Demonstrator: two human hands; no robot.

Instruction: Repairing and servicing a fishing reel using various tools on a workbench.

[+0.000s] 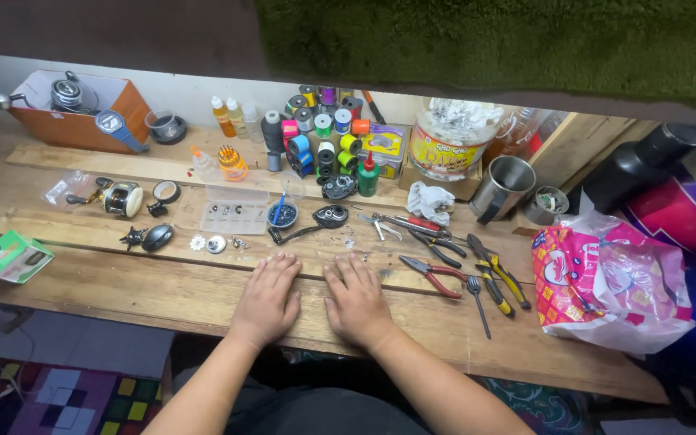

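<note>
My left hand (267,296) and my right hand (356,300) lie flat, palms down, side by side on the wooden workbench (122,294), fingers together and holding nothing. Just beyond my fingertips lies a dark fishing reel body with a crank handle (320,220). A small blue cup of tiny parts (283,214) and a clear compartment tray (234,214) sit behind my left hand. Loose reel parts, a gear and a black side plate (157,237), lie to the left. Red-handled pliers (435,276) rest right of my right hand.
Yellow-handled pliers (499,278), a fork (478,302) and scissors lie to the right. Line spools (324,133), small bottles, a plastic jar (451,141), a steel mug (505,187), a pink plastic bag (606,282), an orange box with a reel (78,109) and a green box (11,256) crowd the bench.
</note>
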